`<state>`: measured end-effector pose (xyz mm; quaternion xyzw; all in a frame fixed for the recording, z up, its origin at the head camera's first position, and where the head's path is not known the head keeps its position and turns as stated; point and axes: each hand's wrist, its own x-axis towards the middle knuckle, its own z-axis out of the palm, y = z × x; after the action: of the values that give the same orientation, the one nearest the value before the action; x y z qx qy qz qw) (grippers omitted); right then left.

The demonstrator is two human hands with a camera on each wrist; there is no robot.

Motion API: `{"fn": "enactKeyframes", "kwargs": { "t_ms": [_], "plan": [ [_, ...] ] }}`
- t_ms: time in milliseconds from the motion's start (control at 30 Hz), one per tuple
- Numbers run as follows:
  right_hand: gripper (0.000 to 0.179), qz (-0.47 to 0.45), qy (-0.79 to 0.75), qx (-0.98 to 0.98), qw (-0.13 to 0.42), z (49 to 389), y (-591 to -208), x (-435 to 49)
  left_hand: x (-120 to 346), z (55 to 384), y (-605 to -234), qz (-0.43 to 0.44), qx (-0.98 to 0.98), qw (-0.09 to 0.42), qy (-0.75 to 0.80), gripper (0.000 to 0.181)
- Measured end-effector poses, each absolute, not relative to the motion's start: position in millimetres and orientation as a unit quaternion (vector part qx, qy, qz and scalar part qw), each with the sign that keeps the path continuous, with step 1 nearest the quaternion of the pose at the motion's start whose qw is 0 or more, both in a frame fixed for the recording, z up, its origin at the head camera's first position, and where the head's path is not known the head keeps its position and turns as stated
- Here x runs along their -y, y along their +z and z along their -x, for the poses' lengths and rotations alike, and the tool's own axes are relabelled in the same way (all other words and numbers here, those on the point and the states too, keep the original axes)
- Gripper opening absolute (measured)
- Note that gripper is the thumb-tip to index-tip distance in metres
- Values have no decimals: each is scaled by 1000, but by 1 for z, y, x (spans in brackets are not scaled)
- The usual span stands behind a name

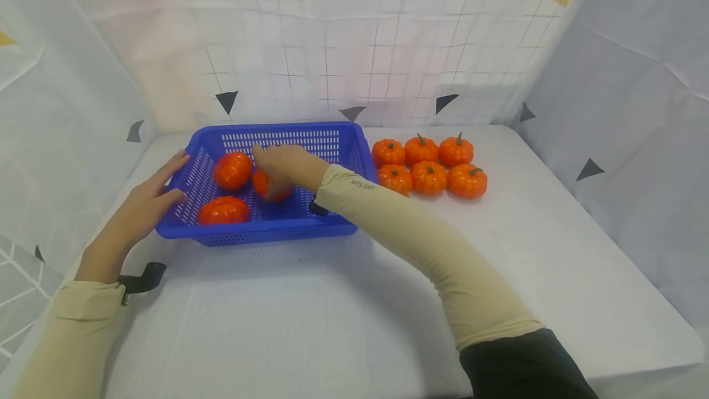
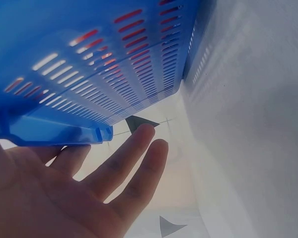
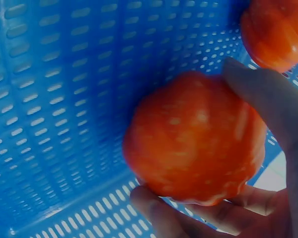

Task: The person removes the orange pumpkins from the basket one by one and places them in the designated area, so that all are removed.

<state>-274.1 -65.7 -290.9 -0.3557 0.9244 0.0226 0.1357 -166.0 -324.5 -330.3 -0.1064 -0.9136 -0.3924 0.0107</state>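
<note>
Inside a blue plastic basket [image 1: 266, 226], my right hand [image 1: 285, 165] grips a small orange pumpkin [image 3: 196, 139], thumb on one side and fingers on the other. Two more pumpkins lie in the basket's left part, one toward the back [image 1: 232, 170] and one toward the front [image 1: 223, 210]. My left hand [image 1: 149, 202] rests at the basket's left rim with its fingers spread. In the left wrist view the fingers [image 2: 124, 163] are extended beneath the rim, beside the slotted wall.
To the right of the basket, several orange pumpkins [image 1: 429, 177] stand in two rows on the white table [image 1: 554, 251]. A white backdrop with grid lines [image 1: 354, 48] rises behind the table, and a grey-white sheet [image 1: 637, 109] hangs on the right.
</note>
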Motion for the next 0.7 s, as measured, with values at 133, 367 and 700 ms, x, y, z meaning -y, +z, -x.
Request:
{"fn": "enactKeyframes", "kwargs": {
  "t_ms": [133,367,700],
  "plan": [
    [98,342,34,-927,148,274,-292,65,324,166,-329,105,914,10,-392,72],
    [68,338,63,-920,188,276,-292,60,324,166,-329,101,913,12,-394,72],
    [60,347,3,-914,211,284,-292,49,324,166,-330,103,916,16,-388,72]
  ]
}}
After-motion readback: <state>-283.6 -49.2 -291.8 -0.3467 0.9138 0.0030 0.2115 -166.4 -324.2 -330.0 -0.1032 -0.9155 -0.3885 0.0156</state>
